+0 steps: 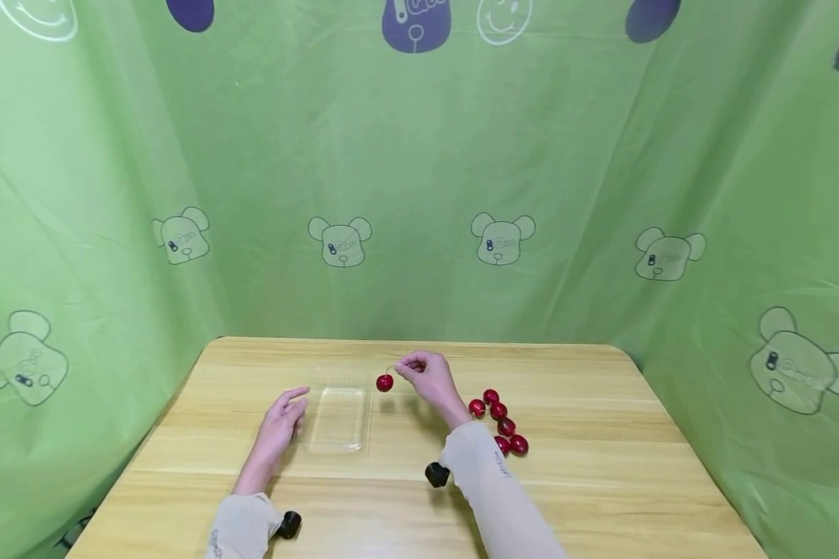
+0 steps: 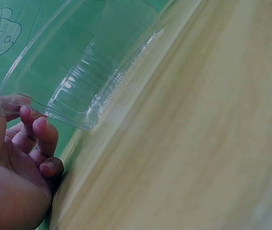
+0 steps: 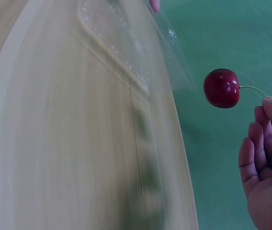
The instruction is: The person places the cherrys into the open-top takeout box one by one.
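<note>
Between thumb and fingertips, my right hand (image 1: 428, 380) pinches the thin stem of a dark red cherry (image 1: 384, 383). The cherry (image 3: 221, 88) hangs above the table, just right of a clear plastic box (image 1: 340, 419). My left hand (image 1: 280, 423) is at the box's left side, its fingers loosely bent. In the left wrist view the fingertips (image 2: 40, 122) are right at the rim of the box (image 2: 85, 91), not curled round it. Several more cherries (image 1: 506, 427) lie in a cluster to the right of my right forearm, which partly hides one.
Everything rests on a light wooden table (image 1: 601, 466) with rounded far corners. A green curtain (image 1: 419, 155) with bear drawings surrounds its back and sides. Black wrist devices (image 1: 436, 474) sit under both light sleeves (image 1: 496, 489).
</note>
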A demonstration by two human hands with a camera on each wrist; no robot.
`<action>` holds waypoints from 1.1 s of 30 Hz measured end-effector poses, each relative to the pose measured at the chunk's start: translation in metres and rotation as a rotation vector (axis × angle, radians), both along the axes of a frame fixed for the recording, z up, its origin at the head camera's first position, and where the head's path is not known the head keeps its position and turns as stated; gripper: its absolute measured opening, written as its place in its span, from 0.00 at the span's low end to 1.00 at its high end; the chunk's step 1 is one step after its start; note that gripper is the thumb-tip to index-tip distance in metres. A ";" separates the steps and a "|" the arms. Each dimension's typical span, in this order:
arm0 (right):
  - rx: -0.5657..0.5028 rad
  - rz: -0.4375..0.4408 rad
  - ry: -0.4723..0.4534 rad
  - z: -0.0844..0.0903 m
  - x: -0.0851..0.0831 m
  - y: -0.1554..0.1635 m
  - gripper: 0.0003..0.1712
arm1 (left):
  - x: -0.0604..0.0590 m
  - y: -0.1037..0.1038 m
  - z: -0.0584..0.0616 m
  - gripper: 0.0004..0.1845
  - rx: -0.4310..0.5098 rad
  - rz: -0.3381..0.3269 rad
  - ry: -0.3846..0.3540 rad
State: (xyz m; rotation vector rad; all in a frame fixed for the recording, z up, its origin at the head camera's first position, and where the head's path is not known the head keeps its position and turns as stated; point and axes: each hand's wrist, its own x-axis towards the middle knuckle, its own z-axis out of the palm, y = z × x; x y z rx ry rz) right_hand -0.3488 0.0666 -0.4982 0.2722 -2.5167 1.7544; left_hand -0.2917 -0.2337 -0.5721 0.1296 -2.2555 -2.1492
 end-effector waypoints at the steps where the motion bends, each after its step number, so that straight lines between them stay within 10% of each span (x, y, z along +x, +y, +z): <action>1: 0.002 0.001 0.002 0.000 0.000 -0.003 0.08 | 0.000 0.000 0.000 0.22 0.003 -0.001 -0.001; 33: -0.080 -0.093 -0.004 -0.028 -0.017 -0.064 0.06 | -0.001 0.000 0.000 0.23 0.001 -0.008 -0.020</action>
